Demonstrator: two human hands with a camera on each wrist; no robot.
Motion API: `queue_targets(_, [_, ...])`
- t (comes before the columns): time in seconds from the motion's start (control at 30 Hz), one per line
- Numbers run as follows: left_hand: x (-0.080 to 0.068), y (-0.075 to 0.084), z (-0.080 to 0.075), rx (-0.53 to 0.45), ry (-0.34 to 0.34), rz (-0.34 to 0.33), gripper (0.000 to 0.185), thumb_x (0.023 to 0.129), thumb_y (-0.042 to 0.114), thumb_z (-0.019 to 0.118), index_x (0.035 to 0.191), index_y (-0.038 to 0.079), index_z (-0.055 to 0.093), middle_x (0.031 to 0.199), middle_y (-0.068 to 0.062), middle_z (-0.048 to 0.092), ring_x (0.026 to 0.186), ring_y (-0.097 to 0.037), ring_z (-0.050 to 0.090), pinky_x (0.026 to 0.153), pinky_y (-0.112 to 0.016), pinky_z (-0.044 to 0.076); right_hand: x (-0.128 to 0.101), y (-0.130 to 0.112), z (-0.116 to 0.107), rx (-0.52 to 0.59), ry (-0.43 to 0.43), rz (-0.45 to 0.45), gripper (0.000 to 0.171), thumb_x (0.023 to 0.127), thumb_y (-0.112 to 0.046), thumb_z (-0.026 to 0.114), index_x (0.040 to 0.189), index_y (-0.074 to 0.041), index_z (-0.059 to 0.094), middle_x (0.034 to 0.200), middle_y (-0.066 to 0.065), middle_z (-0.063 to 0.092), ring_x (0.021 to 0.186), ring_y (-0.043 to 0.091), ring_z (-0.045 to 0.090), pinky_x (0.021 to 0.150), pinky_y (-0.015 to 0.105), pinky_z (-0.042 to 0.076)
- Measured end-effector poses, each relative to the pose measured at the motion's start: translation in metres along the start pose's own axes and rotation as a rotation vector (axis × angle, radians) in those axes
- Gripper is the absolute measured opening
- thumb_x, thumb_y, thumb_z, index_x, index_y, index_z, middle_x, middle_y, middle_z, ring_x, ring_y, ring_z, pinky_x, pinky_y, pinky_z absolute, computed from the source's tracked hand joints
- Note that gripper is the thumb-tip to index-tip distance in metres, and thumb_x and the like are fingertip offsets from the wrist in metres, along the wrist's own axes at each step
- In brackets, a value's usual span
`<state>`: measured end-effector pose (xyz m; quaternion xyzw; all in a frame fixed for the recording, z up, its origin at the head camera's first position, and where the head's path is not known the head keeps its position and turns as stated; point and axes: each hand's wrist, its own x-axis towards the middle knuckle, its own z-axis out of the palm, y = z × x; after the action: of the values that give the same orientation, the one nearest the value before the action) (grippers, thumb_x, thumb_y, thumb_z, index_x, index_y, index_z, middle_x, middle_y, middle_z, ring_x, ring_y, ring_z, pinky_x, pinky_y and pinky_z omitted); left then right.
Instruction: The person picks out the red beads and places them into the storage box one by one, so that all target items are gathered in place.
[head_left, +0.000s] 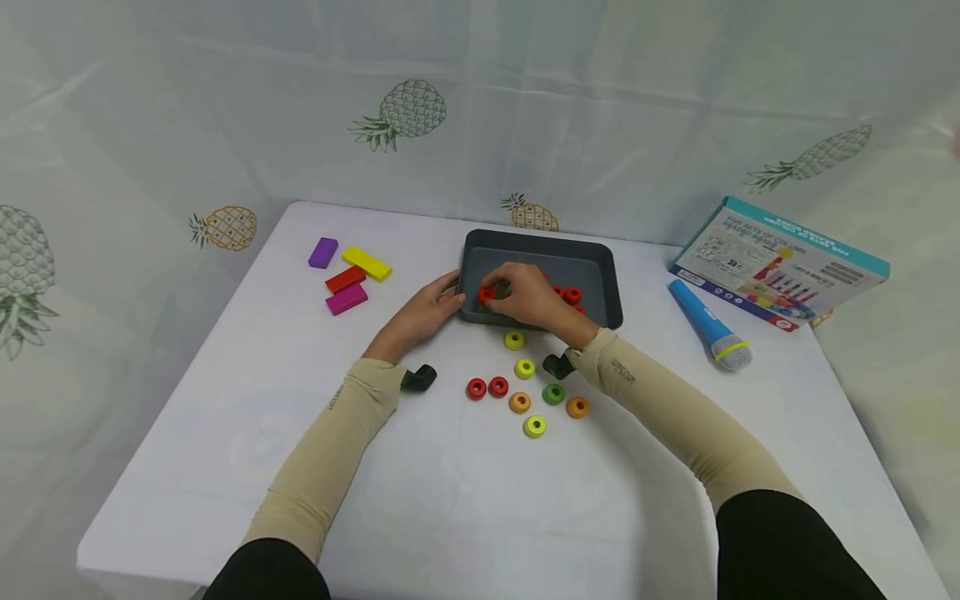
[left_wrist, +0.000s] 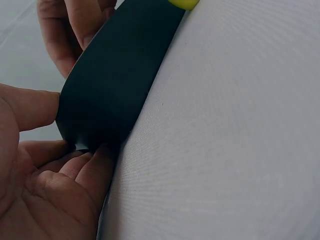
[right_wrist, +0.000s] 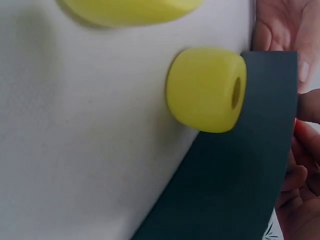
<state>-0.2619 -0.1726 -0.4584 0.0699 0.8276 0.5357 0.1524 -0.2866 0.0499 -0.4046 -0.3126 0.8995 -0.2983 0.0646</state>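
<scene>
My left hand (head_left: 429,310) grips the near left corner of a dark grey rectangular tray (head_left: 611,287). Its thumb (left_wrist: 37,107) lies at the rim, and the other fingers bend against the outer wall in the left wrist view. Over the left part of the tray, my right hand (head_left: 525,293) pinches a red bead (head_left: 486,295) between thumb and fingertips. More red beads (head_left: 573,295) lie inside the tray, partly hidden behind the right hand. Just outside the near wall sits a yellow bead (right_wrist: 205,90) with a hole through it.
Nearer on the white table lie red (head_left: 476,388), yellow (head_left: 535,426), orange (head_left: 577,407) and green beads (head_left: 553,394). Purple, yellow, red and magenta blocks (head_left: 347,299) are at the left. A blue toy microphone (head_left: 701,317) and a printed box (head_left: 780,262) stand at the right.
</scene>
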Motion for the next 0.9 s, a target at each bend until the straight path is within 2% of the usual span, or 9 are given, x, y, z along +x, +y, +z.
queue_targets(0.43, [-0.001,0.001,-0.001,0.006,0.008,0.038,0.063,0.106,0.032,0.051,0.162,0.021,0.024,0.162,-0.005,0.039,0.147,-0.020,0.043,0.127,-0.044,0.023,0.011,0.003,0.009,-0.056,-0.048,0.025,0.028,0.088,-0.009,0.077,0.115,-0.003,0.074,0.112,0.013,0.071,0.096,0.023,0.067,0.084,0.037,0.058])
queue_targets(0.9, [-0.001,0.002,-0.001,-0.012,0.006,0.022,0.064,0.106,0.032,0.052,0.162,0.021,0.025,0.164,-0.004,0.037,0.148,-0.020,0.042,0.127,-0.043,0.023,0.014,0.004,0.012,-0.080,-0.077,0.022,0.028,0.088,-0.006,0.076,0.116,-0.002,0.075,0.113,0.014,0.072,0.097,0.023,0.066,0.086,0.037,0.057])
